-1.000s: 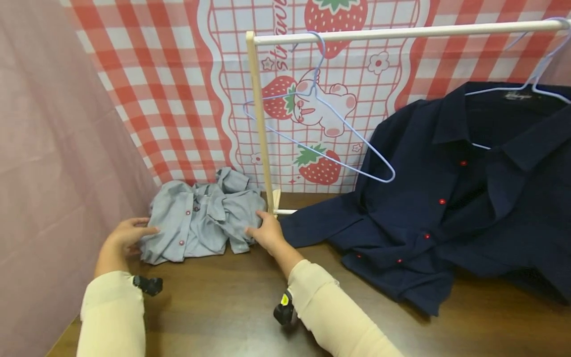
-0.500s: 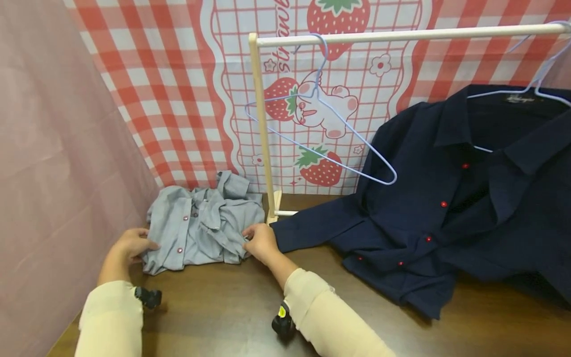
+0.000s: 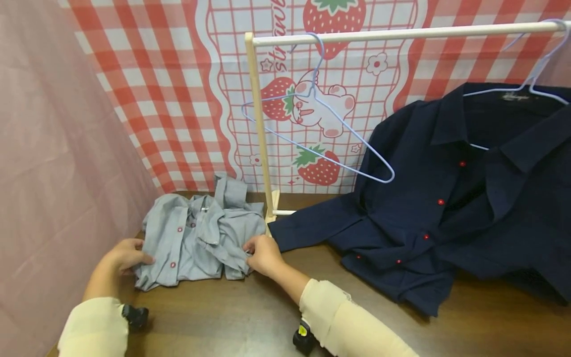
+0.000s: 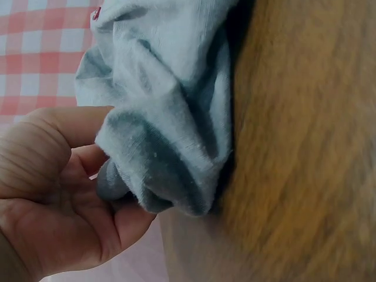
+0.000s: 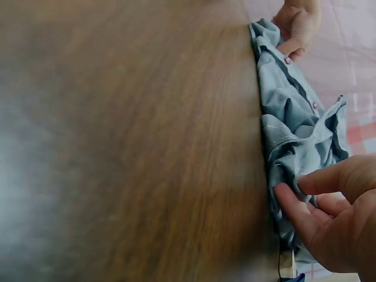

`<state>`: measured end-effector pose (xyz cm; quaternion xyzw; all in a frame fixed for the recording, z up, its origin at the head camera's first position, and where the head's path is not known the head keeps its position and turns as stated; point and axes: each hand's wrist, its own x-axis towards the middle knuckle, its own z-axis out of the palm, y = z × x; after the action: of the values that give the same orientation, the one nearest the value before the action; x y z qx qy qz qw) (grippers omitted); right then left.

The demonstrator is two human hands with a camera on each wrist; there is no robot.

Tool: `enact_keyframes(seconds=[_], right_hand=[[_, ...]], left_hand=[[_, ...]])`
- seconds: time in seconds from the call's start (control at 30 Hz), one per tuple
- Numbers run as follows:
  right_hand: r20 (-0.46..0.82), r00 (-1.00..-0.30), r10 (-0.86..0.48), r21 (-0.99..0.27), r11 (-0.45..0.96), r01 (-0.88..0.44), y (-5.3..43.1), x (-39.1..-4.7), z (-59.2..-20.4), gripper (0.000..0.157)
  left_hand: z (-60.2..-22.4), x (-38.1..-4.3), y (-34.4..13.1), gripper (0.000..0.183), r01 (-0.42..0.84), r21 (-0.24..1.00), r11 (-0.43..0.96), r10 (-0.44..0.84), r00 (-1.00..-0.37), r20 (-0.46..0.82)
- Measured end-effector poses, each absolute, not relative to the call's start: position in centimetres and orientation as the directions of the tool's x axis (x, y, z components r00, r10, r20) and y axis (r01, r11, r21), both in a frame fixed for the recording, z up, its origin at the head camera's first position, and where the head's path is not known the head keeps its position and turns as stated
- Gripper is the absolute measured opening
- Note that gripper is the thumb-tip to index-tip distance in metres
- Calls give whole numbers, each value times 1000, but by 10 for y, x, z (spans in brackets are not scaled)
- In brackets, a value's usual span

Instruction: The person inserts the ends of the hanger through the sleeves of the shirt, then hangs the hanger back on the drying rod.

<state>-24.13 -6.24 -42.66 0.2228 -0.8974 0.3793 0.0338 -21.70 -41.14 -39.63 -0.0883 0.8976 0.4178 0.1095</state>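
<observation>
A crumpled grey-blue shirt (image 3: 200, 248) with red buttons lies on the wooden table (image 3: 214, 322). At its left edge my left hand (image 3: 128, 255) grips the cloth between thumb and fingers; in the left wrist view the left hand (image 4: 64, 194) has the thumb over a fold and the fingers beneath. My right hand (image 3: 264, 255) pinches the shirt's right side. Seen from the right wrist, the thumb and forefinger of the right hand (image 5: 335, 211) squeeze a fold of the shirt (image 5: 294, 123).
A bare light-blue hanger (image 3: 352, 129) hangs on the wooden rack (image 3: 260, 124). To the right a navy shirt (image 3: 410, 163) hangs from another hanger, its sleeve (image 3: 321, 225) on the table near my right hand. A pink cloth (image 3: 67, 148) stands at the left, a checked strawberry cloth (image 3: 169, 99) behind.
Both hands and the grey-blue shirt have moved nearer to me along the table. My right hand has gone from touching the shirt's side to pinching it. The rack and navy shirt stay put.
</observation>
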Motion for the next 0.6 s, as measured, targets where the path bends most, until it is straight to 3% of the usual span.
enact_keyframes(seconds=[0.6], right_hand=[[161,-856,-492,-706,548,-448,-49,-213,-424,24]], left_hand=[[-393,-197,-419,62,-199,732,652,72,-944,-321]])
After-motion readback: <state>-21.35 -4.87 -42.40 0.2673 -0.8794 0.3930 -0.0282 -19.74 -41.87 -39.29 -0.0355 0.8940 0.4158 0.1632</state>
